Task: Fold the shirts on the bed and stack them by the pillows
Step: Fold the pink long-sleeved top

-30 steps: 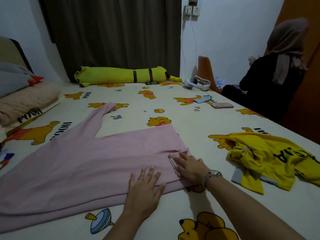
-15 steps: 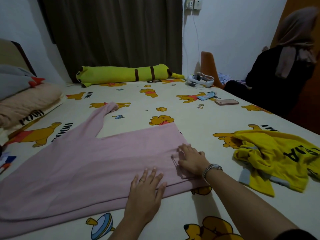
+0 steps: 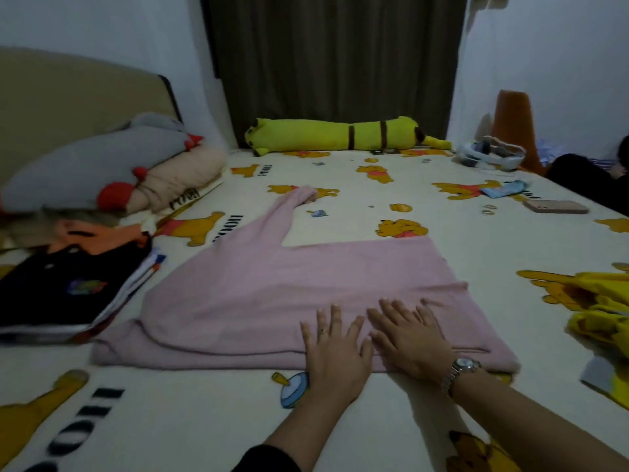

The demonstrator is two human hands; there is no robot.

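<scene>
A pink long-sleeved shirt [image 3: 272,294] lies spread on the bed [image 3: 340,403], one sleeve stretching toward the far side, its near side folded over. My left hand [image 3: 335,352] lies flat on the shirt's near edge with fingers spread. My right hand [image 3: 408,338], with a wristwatch, presses flat on the fabric just beside it. A crumpled yellow shirt [image 3: 599,311] sits at the right edge. A stack of folded dark shirts [image 3: 68,287] lies at the left near the pillows [image 3: 102,168].
A long yellow-green plush toy [image 3: 340,134] lies along the far edge by the dark curtain. A phone [image 3: 556,206], a small blue item [image 3: 503,190] and a basket of things [image 3: 490,155] sit at the far right. A person in dark clothes [image 3: 592,178] sits at the right.
The view has swung left, so the pillows and folded stack show. My right hand has slid left over the pink shirt and opened flat beside my left hand.
</scene>
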